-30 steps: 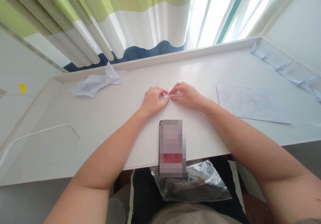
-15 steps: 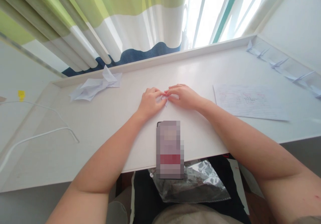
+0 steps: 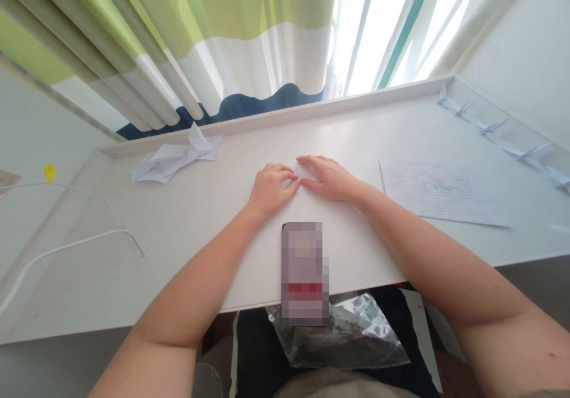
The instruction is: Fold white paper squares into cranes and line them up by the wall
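My left hand (image 3: 272,189) pinches a small piece of folded white paper (image 3: 298,190) just above the white desk (image 3: 347,231). Most of the paper is hidden behind the fingers. Close on its right is my right hand (image 3: 328,177), its fingers stretched out and the thumb spread from them; the thumb tip lies right by the paper, and I cannot tell whether it touches. Nearer to me, a phone-shaped object (image 3: 304,273), blurred out by blocks, lies over the desk's front edge.
Crumpled folded papers (image 3: 176,157) lie at the back left. A written sheet (image 3: 445,193) is on the right, with several small folded paper pieces (image 3: 494,126) along the right edge. A white cable (image 3: 80,240) crosses the left side. A clear plastic bag (image 3: 351,341) rests on the lap.
My right hand's fingers have come off the paper and spread apart, while the left hand keeps its pinch. The whole view has shifted slightly, with things now lower in the picture.
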`<state>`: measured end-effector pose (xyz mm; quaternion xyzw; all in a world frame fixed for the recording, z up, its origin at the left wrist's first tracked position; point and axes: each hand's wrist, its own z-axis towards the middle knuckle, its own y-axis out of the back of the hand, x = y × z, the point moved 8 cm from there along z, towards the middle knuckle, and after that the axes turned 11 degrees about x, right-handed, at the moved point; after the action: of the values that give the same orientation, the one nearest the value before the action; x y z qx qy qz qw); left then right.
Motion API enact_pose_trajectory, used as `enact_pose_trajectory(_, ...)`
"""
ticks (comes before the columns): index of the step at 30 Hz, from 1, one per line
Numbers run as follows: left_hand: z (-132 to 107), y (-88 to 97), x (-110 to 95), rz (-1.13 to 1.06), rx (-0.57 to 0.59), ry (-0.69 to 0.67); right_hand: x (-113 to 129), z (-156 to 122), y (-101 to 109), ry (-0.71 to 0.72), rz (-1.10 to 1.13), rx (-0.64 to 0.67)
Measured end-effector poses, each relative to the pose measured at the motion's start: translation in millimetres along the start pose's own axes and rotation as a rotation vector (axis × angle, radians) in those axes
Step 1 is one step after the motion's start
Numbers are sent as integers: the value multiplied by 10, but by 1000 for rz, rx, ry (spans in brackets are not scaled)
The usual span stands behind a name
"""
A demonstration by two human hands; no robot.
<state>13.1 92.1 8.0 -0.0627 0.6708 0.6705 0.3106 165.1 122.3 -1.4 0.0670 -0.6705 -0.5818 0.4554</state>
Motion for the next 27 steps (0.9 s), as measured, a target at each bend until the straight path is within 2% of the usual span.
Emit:
enact_pose_trajectory(3,2,-6,-7,2,4,0,13,-1,-38,14,-62,44)
enact_pose_trajectory(7,1,-23,1,10,13,7,3,-3,-73,-40,-139,108)
enact_pose_trajectory(13,-12,28,60,-39,-11,-20,-15,-7,-71,-64,-172,141)
enact_pose_trajectory(20,16,-17,39,-24,23,-99,-99,-15,-75,-19,-152,94)
enact_pose_trajectory(27,4,-24,0,-60,48,-89,-82,-13,102,88,-43,-19)
